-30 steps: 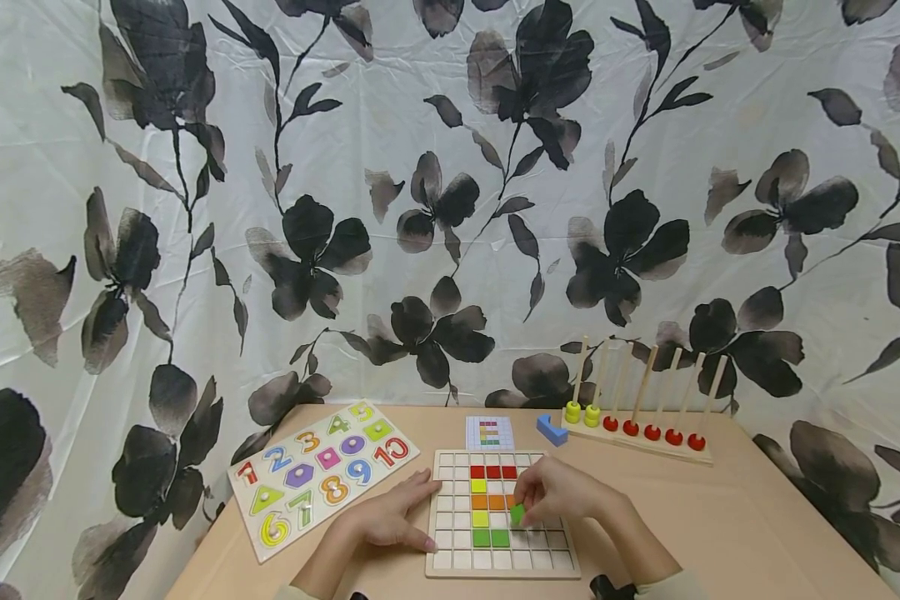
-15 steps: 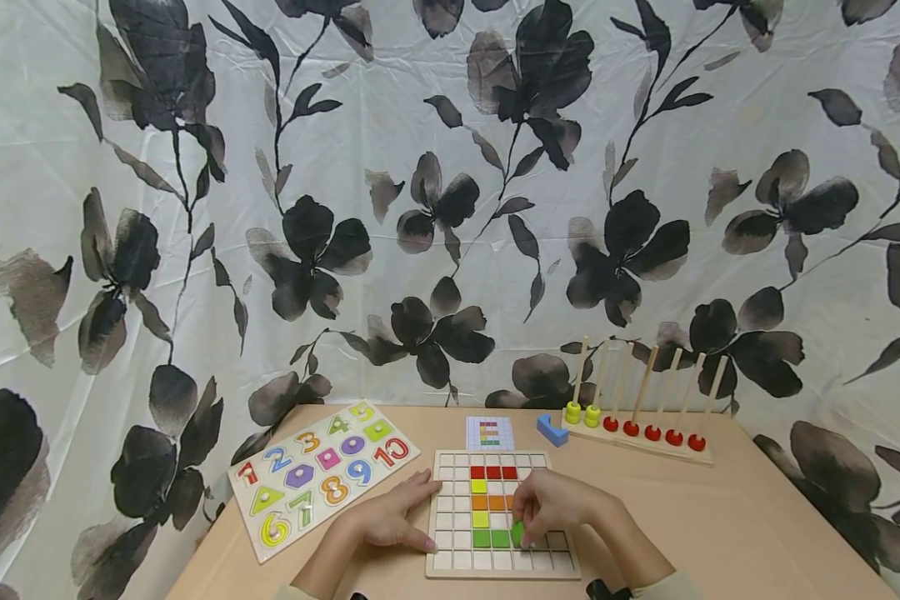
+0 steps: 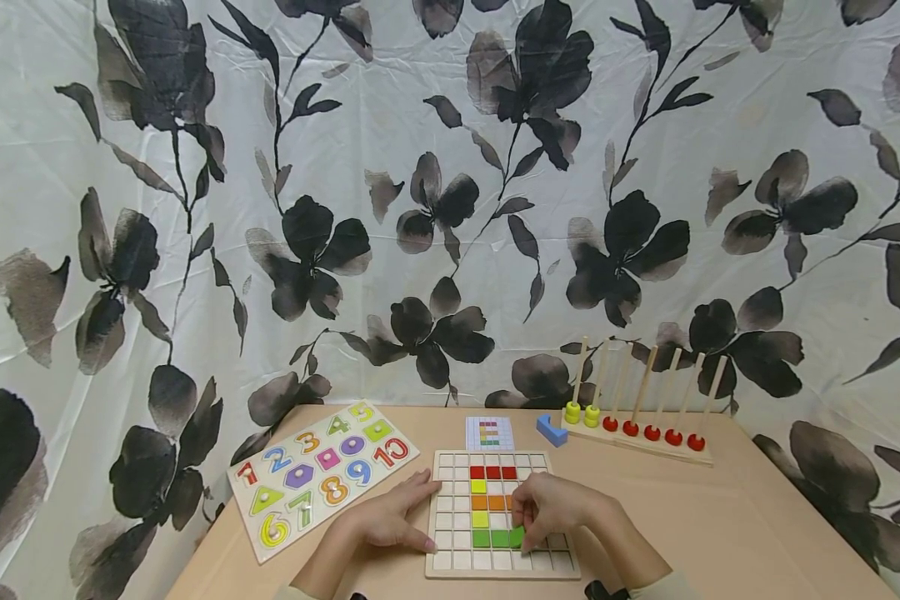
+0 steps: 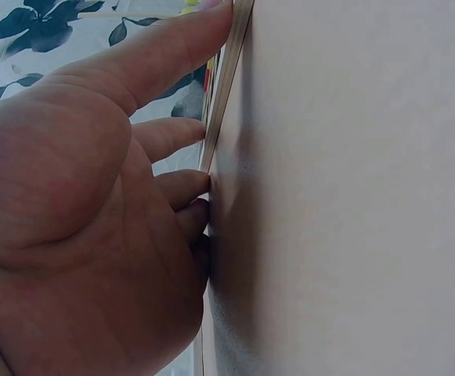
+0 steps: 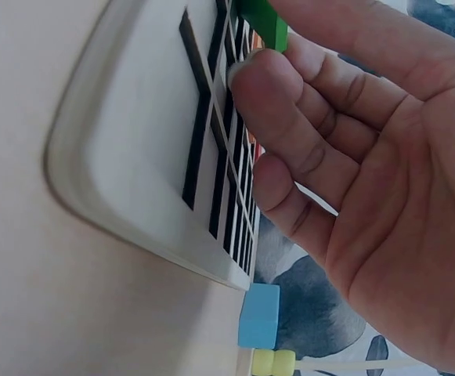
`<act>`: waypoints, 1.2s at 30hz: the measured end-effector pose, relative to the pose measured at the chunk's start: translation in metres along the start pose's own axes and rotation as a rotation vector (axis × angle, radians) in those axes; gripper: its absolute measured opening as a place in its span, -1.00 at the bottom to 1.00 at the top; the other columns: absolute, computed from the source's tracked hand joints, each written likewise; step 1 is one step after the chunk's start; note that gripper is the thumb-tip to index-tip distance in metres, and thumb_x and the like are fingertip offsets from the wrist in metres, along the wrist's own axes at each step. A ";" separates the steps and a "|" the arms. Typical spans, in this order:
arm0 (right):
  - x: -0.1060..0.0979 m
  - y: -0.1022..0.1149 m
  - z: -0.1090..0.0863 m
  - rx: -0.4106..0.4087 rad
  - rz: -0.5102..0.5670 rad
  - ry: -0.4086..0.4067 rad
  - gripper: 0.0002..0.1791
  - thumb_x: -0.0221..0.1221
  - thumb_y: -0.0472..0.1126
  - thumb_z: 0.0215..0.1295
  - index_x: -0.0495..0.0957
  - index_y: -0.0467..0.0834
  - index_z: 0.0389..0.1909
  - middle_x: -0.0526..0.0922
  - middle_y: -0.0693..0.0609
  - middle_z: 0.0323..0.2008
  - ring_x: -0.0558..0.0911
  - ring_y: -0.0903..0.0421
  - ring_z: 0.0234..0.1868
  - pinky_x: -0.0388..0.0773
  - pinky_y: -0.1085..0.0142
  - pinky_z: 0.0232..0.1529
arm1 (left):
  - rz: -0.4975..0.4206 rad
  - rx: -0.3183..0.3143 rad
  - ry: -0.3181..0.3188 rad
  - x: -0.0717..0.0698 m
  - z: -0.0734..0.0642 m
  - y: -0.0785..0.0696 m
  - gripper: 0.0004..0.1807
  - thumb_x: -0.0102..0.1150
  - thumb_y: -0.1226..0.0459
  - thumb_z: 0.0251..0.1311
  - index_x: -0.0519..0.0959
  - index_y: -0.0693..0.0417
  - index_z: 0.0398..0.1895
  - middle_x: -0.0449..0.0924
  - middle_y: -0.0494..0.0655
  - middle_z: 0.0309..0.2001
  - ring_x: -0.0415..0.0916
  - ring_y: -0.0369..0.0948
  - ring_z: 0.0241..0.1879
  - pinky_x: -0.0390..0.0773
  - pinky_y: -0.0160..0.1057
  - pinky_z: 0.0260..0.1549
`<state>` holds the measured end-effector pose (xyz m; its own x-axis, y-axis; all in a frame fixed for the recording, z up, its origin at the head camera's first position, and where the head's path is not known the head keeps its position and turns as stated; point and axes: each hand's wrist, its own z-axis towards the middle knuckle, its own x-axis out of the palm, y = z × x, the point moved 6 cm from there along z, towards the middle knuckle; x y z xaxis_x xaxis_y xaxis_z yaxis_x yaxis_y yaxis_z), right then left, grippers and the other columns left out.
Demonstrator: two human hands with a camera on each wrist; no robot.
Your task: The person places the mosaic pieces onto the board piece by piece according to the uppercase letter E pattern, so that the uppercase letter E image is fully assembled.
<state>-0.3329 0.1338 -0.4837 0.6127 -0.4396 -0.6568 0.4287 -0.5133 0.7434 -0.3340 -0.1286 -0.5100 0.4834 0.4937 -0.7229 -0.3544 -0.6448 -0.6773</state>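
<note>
A light wooden grid board (image 3: 453, 563) lies on the table, with red, yellow, orange and green square tiles in some of its cells. My right hand (image 3: 558, 505) pinches a green tile (image 3: 517, 537) between thumb and fingers. That tile sits slightly tilted at the right end of the green row, beside two flat green tiles (image 3: 490, 538). In the right wrist view, only part of the pinched green tile (image 5: 268, 25) shows at the top. Against the board's left edge rests my left hand (image 3: 390, 517), thumb and fingers spread and fairly straight.
Behind the board lies a pattern card (image 3: 472, 435). A blue notched block (image 3: 552, 430) stands near a peg rack (image 3: 667, 447) with red and yellow beads at the back right. A number puzzle board (image 3: 262, 546) lies to the left on the table (image 3: 727, 533).
My right hand has brought the green tile toward me, down to the end of the green row, and the tile now tips flatter. My left hand has stayed in place.
</note>
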 end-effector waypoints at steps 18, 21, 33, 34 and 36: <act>0.000 -0.002 -0.002 0.098 -0.005 -0.011 -0.76 0.55 -0.32 0.05 0.65 -0.22 -0.34 0.55 0.16 -0.54 0.45 0.30 -0.49 0.37 0.49 -0.47 | -0.004 0.000 0.000 0.000 0.001 0.001 0.05 0.56 -0.01 0.05 0.26 0.00 0.60 -0.08 0.16 0.69 -0.18 0.17 0.68 -0.11 0.34 0.58; 0.001 -0.003 -0.001 0.099 -0.013 -0.015 -0.75 0.56 -0.32 0.04 0.65 -0.21 -0.36 0.55 0.16 -0.54 0.45 0.30 -0.49 0.38 0.49 -0.47 | 0.002 0.008 -0.001 0.000 0.002 0.001 0.05 0.56 -0.02 0.05 0.26 0.01 0.60 -0.09 0.16 0.69 -0.18 0.17 0.68 -0.11 0.34 0.58; 0.001 -0.005 0.000 0.089 -0.015 -0.019 -0.73 0.58 -0.33 0.00 0.65 -0.19 -0.36 0.59 0.16 -0.54 0.48 0.31 -0.49 0.42 0.48 -0.47 | -0.003 0.020 -0.003 -0.001 0.002 -0.001 0.06 0.57 0.00 0.04 0.26 0.04 0.60 -0.07 0.21 0.68 -0.17 0.20 0.67 -0.11 0.36 0.57; 0.000 -0.006 0.000 0.086 -0.013 -0.022 -0.74 0.57 -0.32 0.01 0.66 -0.19 -0.36 0.59 0.17 -0.53 0.48 0.31 -0.49 0.42 0.48 -0.47 | -0.004 0.019 -0.003 -0.001 0.002 -0.001 0.06 0.57 0.00 0.04 0.25 0.04 0.60 -0.08 0.20 0.68 -0.18 0.21 0.67 -0.11 0.36 0.57; -0.001 -0.006 0.000 0.076 -0.011 -0.033 -0.77 0.55 -0.30 0.05 0.66 -0.18 -0.36 0.60 0.17 -0.52 0.47 0.32 -0.49 0.41 0.48 -0.47 | -0.003 0.022 -0.001 -0.001 0.002 -0.001 0.07 0.57 0.00 0.04 0.25 0.05 0.60 -0.08 0.22 0.68 -0.18 0.21 0.67 -0.11 0.36 0.57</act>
<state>-0.3360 0.1369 -0.4879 0.5856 -0.4572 -0.6693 0.3828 -0.5718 0.7256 -0.3354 -0.1273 -0.5085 0.4838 0.4957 -0.7213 -0.3703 -0.6308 -0.6819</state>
